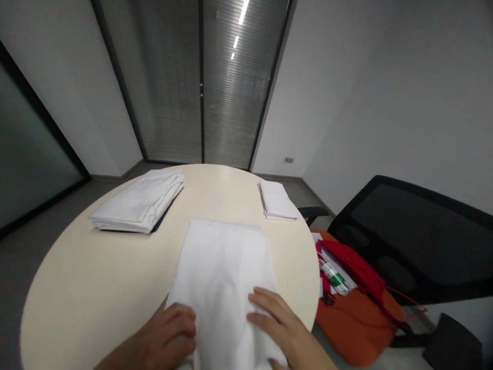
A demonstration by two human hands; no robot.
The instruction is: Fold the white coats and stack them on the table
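A white cloth [227, 272] lies lengthwise at the near side of the round table, its far end squared off and its middle slightly wrinkled. My left hand [175, 331] has its fingers curled over the cloth's left edge, the thumb hidden under or beside it. On the right side of the same cloth rests my right hand [279, 321], fingers spread and laid on the fabric. The cloth's near end runs out of the frame between my wrists.
The cream round table [96, 277] holds a thick stack of folded white cloths [142, 198] at left and a smaller folded white cloth [279, 199] at far right. Beside it stands an orange-seated office chair [358, 329] bearing a red bag [352, 262] and a clear bottle [335, 277].
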